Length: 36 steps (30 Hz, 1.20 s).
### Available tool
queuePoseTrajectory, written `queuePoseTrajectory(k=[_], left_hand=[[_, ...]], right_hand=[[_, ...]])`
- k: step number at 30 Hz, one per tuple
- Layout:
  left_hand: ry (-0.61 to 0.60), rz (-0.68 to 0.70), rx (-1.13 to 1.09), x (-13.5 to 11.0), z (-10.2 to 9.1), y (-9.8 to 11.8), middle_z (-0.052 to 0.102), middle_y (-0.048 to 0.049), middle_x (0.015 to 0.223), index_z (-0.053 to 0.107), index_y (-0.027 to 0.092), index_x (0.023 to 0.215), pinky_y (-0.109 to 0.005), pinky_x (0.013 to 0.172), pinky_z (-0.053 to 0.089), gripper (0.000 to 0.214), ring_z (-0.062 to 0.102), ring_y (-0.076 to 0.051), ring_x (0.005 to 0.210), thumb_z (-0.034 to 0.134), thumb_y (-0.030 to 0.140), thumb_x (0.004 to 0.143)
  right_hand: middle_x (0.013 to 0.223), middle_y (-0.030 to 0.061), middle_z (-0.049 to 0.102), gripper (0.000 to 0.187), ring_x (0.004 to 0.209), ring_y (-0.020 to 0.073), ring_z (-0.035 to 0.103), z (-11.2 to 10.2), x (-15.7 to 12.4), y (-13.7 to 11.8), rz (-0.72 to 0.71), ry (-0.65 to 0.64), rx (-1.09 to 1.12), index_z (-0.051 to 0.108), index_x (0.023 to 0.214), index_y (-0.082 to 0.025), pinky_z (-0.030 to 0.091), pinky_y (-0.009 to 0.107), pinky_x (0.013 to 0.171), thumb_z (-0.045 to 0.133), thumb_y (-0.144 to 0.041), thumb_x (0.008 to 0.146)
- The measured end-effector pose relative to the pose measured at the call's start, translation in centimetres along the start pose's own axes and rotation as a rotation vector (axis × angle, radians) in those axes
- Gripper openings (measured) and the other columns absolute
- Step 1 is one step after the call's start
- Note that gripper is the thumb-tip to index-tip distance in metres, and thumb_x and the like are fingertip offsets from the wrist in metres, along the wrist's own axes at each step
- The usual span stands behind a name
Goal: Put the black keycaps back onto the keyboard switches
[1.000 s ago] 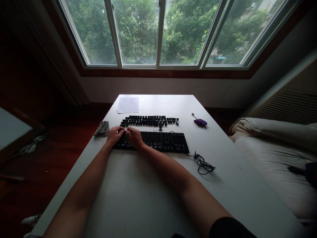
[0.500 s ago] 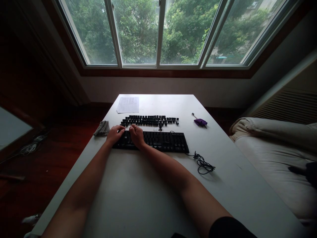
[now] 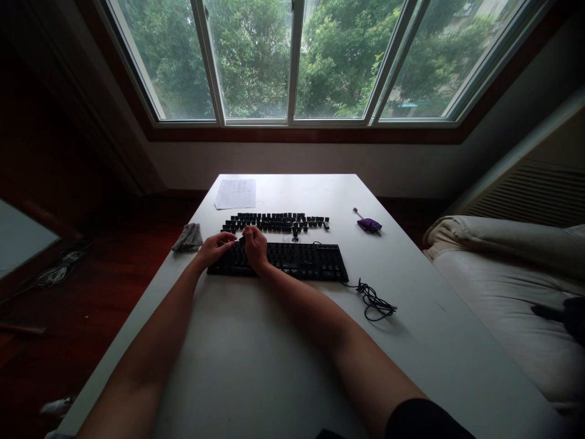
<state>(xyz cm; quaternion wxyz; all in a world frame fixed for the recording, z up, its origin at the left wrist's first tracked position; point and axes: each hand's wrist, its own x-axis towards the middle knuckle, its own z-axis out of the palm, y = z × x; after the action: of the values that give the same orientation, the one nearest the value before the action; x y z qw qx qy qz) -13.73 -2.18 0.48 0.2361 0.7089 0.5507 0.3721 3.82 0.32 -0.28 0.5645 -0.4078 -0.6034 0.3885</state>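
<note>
A black keyboard (image 3: 301,261) lies across the white table (image 3: 274,353). Behind it, loose black keycaps (image 3: 274,222) are laid out in rows. My left hand (image 3: 214,249) rests on the keyboard's left end, its fingers bent over it and pointing at my right hand. My right hand (image 3: 256,246) is over the keyboard's upper left part, close to the keycap rows. Its fingertips are pinched on a small dark keycap (image 3: 241,239). The two hands' fingertips almost meet there.
A printed sheet (image 3: 236,193) lies at the far left of the table and a grey cloth (image 3: 188,236) at its left edge. A purple object (image 3: 369,225) sits right of the keycaps. The keyboard's coiled cable (image 3: 375,303) lies at right. A pale sofa (image 3: 503,274) stands beside the table.
My right hand has lifted from the keyboard's left part and moved back toward the keycap rows, pinching a keycap. My left hand's fingers have stretched toward it.
</note>
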Motion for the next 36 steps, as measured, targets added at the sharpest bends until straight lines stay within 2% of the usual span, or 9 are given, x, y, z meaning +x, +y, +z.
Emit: queuePoseTrajectory(k=[5, 11, 17, 22, 31, 36], left_hand=[[-0.063, -0.011, -0.026, 0.0, -0.2, -0.2, 0.074, -0.0061, 0.106, 0.070, 0.022, 0.110, -0.036, 0.091, 0.052, 0.037, 0.068, -0.024, 0.099, 0.061, 0.047, 0.086], [-0.084, -0.014, -0.022, 0.0, -0.1, -0.2, 0.074, -0.0044, 0.105, 0.072, 0.023, 0.109, -0.035, 0.093, 0.051, 0.034, 0.068, -0.024, 0.099, 0.061, 0.046, 0.086], [-0.048, -0.039, -0.131, 0.0, -0.1, -0.2, 0.074, -0.0066, 0.104, 0.072, 0.020, 0.108, -0.036, 0.092, 0.051, 0.039, 0.067, -0.025, 0.099, 0.064, 0.049, 0.084], [0.030, -0.052, -0.253, 0.1, 0.0, -0.5, 0.073, -0.0088, 0.107, 0.072, 0.018, 0.107, -0.038, 0.094, 0.049, 0.040, 0.066, -0.025, 0.101, 0.067, 0.049, 0.082], [0.077, -0.068, -0.379, 0.2, 0.5, -0.3, 0.073, -0.0083, 0.105, 0.070, 0.018, 0.107, -0.036, 0.090, 0.050, 0.040, 0.066, -0.023, 0.097, 0.072, 0.047, 0.080], [0.060, -0.090, -0.454, 0.1, 0.7, -0.5, 0.072, -0.0079, 0.103, 0.069, 0.018, 0.109, -0.033, 0.085, 0.051, 0.040, 0.067, -0.022, 0.094, 0.073, 0.045, 0.080]], right_hand=[[0.070, 0.0002, 0.053, 0.042, 0.071, 0.0157, 0.054, -0.3, 0.0, -0.4, 0.031, -0.008, 0.002, 0.052, 0.079, -0.021, 0.042, 0.024, 0.064, 0.031, -0.052, 0.098], [0.071, 0.0006, 0.055, 0.042, 0.070, 0.0153, 0.055, -0.4, 0.1, -0.6, 0.032, -0.019, 0.015, 0.052, 0.078, -0.021, 0.043, 0.024, 0.062, 0.032, -0.053, 0.098], [0.075, -0.0014, 0.057, 0.034, 0.065, 0.0128, 0.055, 0.4, 0.2, 0.5, 0.065, -0.057, 0.085, 0.053, 0.086, -0.021, 0.044, 0.023, 0.062, 0.041, -0.052, 0.095], [0.076, -0.0021, 0.061, 0.023, 0.067, 0.0139, 0.056, 0.7, 0.1, 0.8, 0.020, -0.127, -0.005, 0.059, 0.092, -0.022, 0.044, 0.024, 0.064, 0.051, -0.044, 0.091], [0.072, -0.0025, 0.063, 0.023, 0.065, 0.0149, 0.058, 0.6, 0.0, 1.0, 0.044, -0.149, 0.007, 0.061, 0.098, -0.024, 0.045, 0.024, 0.062, 0.049, -0.042, 0.092], [0.070, -0.0031, 0.063, 0.023, 0.060, 0.0140, 0.059, 0.7, 0.1, 1.3, 0.052, -0.152, 0.041, 0.059, 0.099, -0.024, 0.044, 0.024, 0.059, 0.050, -0.043, 0.092]])
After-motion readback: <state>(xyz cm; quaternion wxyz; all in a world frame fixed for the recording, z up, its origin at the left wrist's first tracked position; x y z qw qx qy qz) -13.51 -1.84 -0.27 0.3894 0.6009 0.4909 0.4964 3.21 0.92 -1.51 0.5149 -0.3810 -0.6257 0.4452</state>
